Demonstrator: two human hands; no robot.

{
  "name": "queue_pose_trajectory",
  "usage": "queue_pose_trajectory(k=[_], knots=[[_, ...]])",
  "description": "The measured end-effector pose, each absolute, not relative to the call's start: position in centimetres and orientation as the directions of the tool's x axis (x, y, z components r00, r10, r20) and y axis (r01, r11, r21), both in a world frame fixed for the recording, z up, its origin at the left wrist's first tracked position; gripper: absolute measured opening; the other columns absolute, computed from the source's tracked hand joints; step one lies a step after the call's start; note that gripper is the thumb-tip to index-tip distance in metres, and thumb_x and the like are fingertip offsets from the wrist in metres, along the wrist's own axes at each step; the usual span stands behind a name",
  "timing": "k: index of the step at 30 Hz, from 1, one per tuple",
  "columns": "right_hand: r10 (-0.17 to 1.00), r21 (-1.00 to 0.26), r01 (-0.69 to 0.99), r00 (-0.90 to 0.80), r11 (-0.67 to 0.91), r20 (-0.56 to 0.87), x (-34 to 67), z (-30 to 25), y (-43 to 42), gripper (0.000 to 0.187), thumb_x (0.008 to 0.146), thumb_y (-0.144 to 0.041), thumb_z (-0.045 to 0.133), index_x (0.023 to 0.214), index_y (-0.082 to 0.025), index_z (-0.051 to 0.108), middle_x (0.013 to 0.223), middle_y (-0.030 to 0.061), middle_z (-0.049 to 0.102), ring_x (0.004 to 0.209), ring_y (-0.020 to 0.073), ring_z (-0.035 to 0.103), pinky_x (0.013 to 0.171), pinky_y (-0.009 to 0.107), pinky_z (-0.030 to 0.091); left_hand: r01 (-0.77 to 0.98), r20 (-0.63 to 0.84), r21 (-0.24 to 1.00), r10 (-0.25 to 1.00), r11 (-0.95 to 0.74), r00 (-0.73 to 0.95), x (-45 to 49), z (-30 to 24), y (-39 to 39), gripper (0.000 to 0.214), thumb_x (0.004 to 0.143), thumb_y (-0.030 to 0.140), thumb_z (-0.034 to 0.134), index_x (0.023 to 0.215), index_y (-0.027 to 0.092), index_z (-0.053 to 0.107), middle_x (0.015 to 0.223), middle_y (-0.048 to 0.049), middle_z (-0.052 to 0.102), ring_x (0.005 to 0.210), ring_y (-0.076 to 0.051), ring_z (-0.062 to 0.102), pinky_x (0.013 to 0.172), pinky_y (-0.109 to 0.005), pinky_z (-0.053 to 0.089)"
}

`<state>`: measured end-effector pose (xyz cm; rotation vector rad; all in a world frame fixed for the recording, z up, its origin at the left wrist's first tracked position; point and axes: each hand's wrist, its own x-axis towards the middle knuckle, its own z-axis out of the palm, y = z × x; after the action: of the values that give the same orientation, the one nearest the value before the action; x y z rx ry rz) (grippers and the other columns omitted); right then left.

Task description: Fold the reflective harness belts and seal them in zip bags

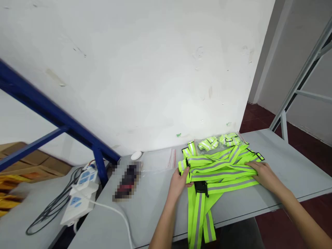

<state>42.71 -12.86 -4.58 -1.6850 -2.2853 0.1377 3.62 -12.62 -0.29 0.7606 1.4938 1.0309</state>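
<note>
A neon yellow reflective strap vest (pixel 218 169) with grey stripes lies folded on the grey table (pixel 290 162), its long straps hanging over the front edge. My left hand (pixel 180 180) pinches the vest's left end beside a black buckle (pixel 201 187). My right hand (pixel 263 174) lies flat on the vest's right end, fingers stretched out. Behind the vest sit clear bags of folded neon vests (pixel 220 141).
Empty clear zip bags (pixel 166 159) and a small white round object (pixel 136 155) lie near the wall. A blurred dark item (pixel 127 181) rests at the left. White power strips (pixel 80 193) with cables sit on a lower surface by a blue rack frame (pixel 101 166).
</note>
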Motion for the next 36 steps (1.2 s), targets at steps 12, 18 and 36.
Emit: queue_pose_trajectory(k=[12, 18, 36], knots=[[0.992, -0.435, 0.894, -0.125, 0.109, -0.009, 42.2, -1.4, -11.4, 0.043, 0.087, -0.058, 0.042, 0.1, -0.026, 0.068, 0.111, 0.0101, 0.066, 0.108, 0.034, 0.055, 0.091, 0.052, 0.038, -0.085, -0.453, 0.888, 0.891, 0.451, -0.003, 1.6, 0.2, -14.5, 0.059, 0.075, 0.053, 0.069, 0.117, 0.016, 0.052, 0.082, -0.0091, 0.071, 0.05, -0.019, 0.066, 0.047, -0.029, 0.054], [0.99, -0.47, 0.882, 0.031, 0.038, 0.137, 38.4, -1.3, -5.6, 0.049, 0.083, -0.059, 0.049, 0.108, -0.02, 0.063, 0.117, 0.0144, 0.06, 0.112, 0.0342, 0.049, 0.088, 0.047, 0.035, -0.106, -0.399, 0.911, 0.917, 0.398, 0.005, 1.3, -1.1, -15.0, 0.056, 0.076, 0.052, 0.067, 0.116, 0.016, 0.051, 0.078, -0.0075, 0.071, 0.05, -0.018, 0.065, 0.048, -0.028, 0.054], [0.91, -0.968, 0.23, 0.414, -0.099, 0.006, 37.9, -1.9, -1.8, 0.04, 0.069, -0.056, 0.066, 0.079, -0.021, 0.051, 0.062, 0.0008, 0.059, 0.055, 0.0169, 0.057, 0.05, 0.027, 0.046, -0.099, -0.416, 0.907, 0.909, 0.41, -0.041, 1.3, -1.9, -14.8, 0.055, 0.077, 0.049, 0.068, 0.119, 0.017, 0.052, 0.077, -0.0052, 0.071, 0.052, -0.017, 0.066, 0.049, -0.029, 0.056]])
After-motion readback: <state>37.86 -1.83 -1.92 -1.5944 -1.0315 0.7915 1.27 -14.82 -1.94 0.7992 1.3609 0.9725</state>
